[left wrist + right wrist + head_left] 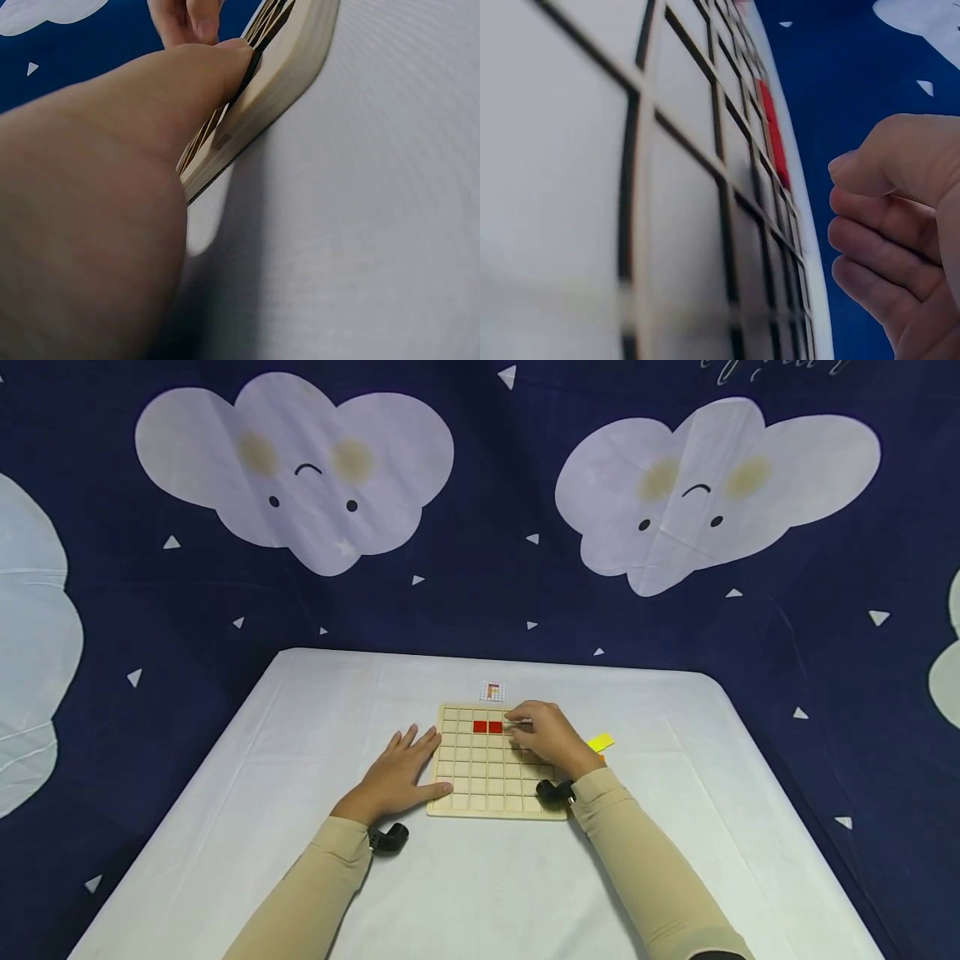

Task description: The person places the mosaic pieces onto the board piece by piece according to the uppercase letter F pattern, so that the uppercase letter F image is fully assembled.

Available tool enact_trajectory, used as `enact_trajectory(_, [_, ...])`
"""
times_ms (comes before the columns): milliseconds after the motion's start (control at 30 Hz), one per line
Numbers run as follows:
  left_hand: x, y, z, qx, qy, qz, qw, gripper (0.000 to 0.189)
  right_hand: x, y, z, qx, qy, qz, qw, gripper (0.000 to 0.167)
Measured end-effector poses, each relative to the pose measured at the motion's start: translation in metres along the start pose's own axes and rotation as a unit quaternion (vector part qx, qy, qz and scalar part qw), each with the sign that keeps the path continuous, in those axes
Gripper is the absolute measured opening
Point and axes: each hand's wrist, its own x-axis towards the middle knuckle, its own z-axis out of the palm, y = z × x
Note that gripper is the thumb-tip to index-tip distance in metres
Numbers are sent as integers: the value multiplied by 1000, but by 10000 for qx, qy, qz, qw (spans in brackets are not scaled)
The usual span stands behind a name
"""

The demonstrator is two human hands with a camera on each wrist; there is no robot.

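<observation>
A pale wooden grid board [462, 777] lies on the white table. Two red square tiles [487, 727] sit side by side in cells of its second row from the far edge. My left hand [395, 781] rests at the board's left side, fingers spread, thumb over the near left part of the rim. Over the right part of the board is my right hand [546, 732], fingers bent and thumb near the index finger, just right of the red tiles. In the right wrist view, no tile shows between the right fingertips [843, 171].
Beyond the board's far edge lies a small card [492, 692] printed with a coloured grid pattern. Yellow pieces [601, 742] and a bit of orange [602, 758] show beside the right wrist, partly hidden by it. A dark blue cloud-patterned cloth [480, 593] hangs behind the table.
</observation>
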Motion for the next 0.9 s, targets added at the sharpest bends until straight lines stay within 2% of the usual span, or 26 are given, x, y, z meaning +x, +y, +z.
enact_trajectory(267, [0,2,1,0,-43,-4,10000,102,-51,21,-32,-392,546,65,9977,27])
enact_trajectory(400, [0,0,2,-16,-10,-6,10000,102,-73,31,-47,-505,742,245,9957,27])
enact_trajectory(600, [-1,0,1,-3,1,18,10000,101,-92,40,-63,-621,990,522,9918,27])
enact_trajectory(900, [-2,2,1,-58,-7,-43,10000,103,-107,45,-66,-744,1035,448,9908,26])
